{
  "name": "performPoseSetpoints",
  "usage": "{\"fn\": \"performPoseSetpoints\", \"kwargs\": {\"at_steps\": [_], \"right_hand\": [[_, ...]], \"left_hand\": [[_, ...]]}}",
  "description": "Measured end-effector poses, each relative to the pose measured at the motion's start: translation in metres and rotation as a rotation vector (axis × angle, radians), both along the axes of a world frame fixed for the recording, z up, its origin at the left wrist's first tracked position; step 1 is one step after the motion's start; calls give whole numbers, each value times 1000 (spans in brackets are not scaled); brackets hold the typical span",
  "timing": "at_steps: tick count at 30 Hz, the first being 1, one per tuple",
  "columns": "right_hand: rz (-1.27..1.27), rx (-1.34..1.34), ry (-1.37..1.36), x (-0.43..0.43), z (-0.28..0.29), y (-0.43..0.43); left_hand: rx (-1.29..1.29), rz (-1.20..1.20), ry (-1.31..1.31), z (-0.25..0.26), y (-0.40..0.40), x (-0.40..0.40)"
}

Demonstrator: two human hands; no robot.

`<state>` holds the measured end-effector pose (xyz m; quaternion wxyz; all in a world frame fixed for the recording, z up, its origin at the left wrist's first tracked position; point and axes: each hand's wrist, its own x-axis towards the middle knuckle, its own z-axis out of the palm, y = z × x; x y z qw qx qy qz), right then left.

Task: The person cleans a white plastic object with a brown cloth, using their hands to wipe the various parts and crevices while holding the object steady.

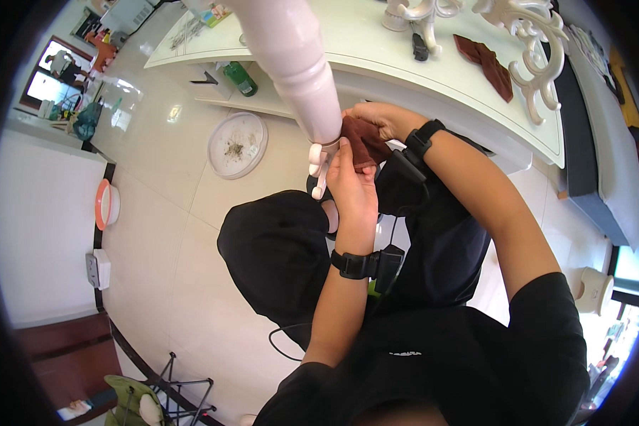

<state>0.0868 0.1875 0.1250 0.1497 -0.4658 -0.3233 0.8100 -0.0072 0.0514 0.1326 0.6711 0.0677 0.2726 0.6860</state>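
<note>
A glossy white turned post (pixel 303 80) runs down from the top centre to near my hands, with small white curled pieces (pixel 316 160) at its lower end. My right hand (pixel 375 118) grips a brown cloth (pixel 361 141) against the post's right side. Below it, my left hand (pixel 353 183) holds the cloth's lower edge, its thumb lying along the post's end. Some fingers of both hands are hidden by the cloth or the post. A second brown cloth (pixel 485 64) lies on the white cabinet top (pixel 373 53), between white scrolled parts (pixel 538 69) and a black-handled tool (pixel 419 47).
A round clear lid (pixel 238 145) with debris lies on the tiled floor, left of the post. A green bottle (pixel 239 79) rests in the cabinet's open compartment. A folding chair (pixel 133 399) is at lower left, a stool (pixel 595 291) at right. Another person (pixel 64 66) is far off, upper left.
</note>
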Motion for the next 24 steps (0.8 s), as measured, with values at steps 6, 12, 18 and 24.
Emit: {"fn": "performPoseSetpoints", "kwargs": {"at_steps": [6,12,18,24], "right_hand": [[-69,315,-53,1,15,-4],[-292,756,-179,14,62,-12],[-96,834,-286,0,71,-20],[16,602,-222,4,31,8]], "left_hand": [[-18,28,201,-9,-1,-3],[-61,47,241,-19,-3,-2],[-150,21,229,-40,-11,-4],[-94,8,180,-23,-19,-8]]}}
